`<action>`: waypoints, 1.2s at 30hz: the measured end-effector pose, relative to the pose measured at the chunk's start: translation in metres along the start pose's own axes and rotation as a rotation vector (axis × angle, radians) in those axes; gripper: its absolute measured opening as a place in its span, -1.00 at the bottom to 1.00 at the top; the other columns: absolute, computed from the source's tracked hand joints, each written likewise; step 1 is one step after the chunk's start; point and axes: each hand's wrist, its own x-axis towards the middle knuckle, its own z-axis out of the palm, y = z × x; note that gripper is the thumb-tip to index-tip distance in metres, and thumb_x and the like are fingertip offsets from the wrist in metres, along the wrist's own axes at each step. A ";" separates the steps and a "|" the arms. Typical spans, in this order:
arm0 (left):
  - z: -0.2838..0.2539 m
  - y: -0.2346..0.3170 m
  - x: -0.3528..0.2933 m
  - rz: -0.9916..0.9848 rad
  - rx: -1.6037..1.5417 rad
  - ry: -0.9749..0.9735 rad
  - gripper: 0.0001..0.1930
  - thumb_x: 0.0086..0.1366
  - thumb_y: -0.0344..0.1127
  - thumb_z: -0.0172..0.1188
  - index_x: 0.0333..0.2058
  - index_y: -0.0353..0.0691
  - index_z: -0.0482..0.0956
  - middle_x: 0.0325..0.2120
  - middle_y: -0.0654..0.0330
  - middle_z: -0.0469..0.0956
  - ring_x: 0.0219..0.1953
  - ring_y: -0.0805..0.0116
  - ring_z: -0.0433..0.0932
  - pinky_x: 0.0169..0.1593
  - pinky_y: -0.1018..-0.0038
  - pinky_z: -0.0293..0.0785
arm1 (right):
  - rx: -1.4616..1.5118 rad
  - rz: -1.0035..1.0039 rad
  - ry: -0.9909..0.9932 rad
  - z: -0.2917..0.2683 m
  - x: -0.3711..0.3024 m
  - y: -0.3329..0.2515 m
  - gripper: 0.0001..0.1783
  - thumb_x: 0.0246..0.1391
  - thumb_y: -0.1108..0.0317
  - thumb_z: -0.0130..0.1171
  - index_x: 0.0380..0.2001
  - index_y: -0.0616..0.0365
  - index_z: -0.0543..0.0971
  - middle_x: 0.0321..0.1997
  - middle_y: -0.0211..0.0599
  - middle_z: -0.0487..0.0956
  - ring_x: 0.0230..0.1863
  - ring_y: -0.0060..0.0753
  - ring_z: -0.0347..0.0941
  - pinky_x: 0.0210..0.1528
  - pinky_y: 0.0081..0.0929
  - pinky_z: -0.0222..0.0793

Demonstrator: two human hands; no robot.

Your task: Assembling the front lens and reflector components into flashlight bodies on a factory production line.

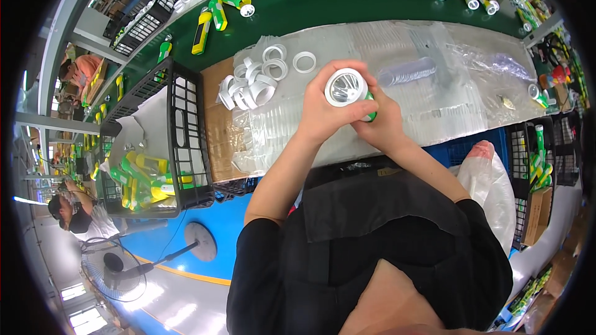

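Over the workbench I hold a green flashlight [346, 88] with its round reflector and white rim facing up. My left hand [321, 104] is wrapped round the white rim, thumb across its near side. My right hand [386, 121] is closed round the green body below, most of which the fingers hide. To the left of my hands lies a loose pile of white plastic rings [251, 87], and a single white ring [304, 62] sits apart from it. A clear plastic sleeve of stacked thin pieces [406, 72] lies just beyond my right hand.
A black crate [189, 139] of green and yellow flashlights stands at the left. More flashlights [217, 13] lie on the green conveyor [347, 0] across the back. A crumpled plastic bag [496, 65] covers the bench's right end. People work at the far left, near a standing fan [115, 267].
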 end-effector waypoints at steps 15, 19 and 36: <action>0.002 -0.001 0.001 -0.044 -0.017 -0.102 -0.43 -0.09 -0.35 0.50 -0.09 -0.31 0.45 -0.30 0.08 0.58 -0.18 0.27 0.59 0.08 0.19 0.50 | 0.128 -0.048 -0.128 -0.001 -0.004 0.005 -0.46 -0.19 0.36 0.38 -0.05 0.16 0.49 -0.19 -0.16 0.63 -0.13 -0.09 0.59 -0.07 -0.33 0.46; -0.001 0.009 0.004 0.003 0.056 -0.240 -0.22 -0.19 -0.32 0.56 0.06 -0.34 0.39 -0.19 0.04 0.59 -0.13 0.28 0.58 0.02 0.36 0.47 | 0.173 -0.136 0.037 0.001 -0.001 0.001 -0.45 -0.24 0.34 0.44 -0.09 0.12 0.51 -0.19 -0.23 0.64 -0.19 -0.14 0.61 -0.20 -0.36 0.51; -0.019 0.003 0.005 -0.009 0.097 -0.470 -0.39 -0.23 -0.45 0.57 -0.14 -0.22 0.47 -0.03 -0.06 0.53 0.03 0.16 0.51 0.11 0.26 0.41 | -0.134 -0.309 0.239 0.004 0.003 0.016 -0.58 -0.39 0.48 0.40 -0.37 0.06 0.46 -0.48 -0.35 0.46 -0.44 -0.17 0.48 -0.49 -0.31 0.37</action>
